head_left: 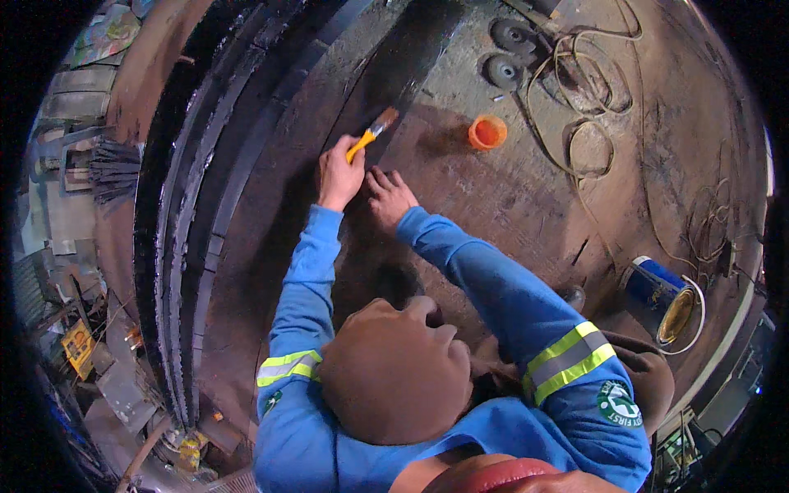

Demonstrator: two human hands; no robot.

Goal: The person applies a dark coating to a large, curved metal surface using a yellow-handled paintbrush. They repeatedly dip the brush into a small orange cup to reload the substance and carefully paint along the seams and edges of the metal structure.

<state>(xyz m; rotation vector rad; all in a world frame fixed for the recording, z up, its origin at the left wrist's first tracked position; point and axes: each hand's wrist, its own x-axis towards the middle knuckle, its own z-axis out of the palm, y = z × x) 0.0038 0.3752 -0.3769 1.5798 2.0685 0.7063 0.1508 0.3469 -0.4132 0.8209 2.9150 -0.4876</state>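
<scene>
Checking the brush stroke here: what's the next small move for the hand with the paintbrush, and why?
Probably draw the yellow-handled paintbrush back down the dark flat metal bar: the left hand holds it with bristles on the bar, the right hand braces beside it, and the small orange cup sits apart.

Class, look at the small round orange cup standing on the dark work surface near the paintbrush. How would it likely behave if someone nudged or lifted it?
The small round orange cup looks like thin plastic, so it is probably light and would slide easily when nudged. It stands open-topped on the dark work surface, so a push near the rim might tip it and spill whatever it holds. On its side it would likely roll.
</scene>
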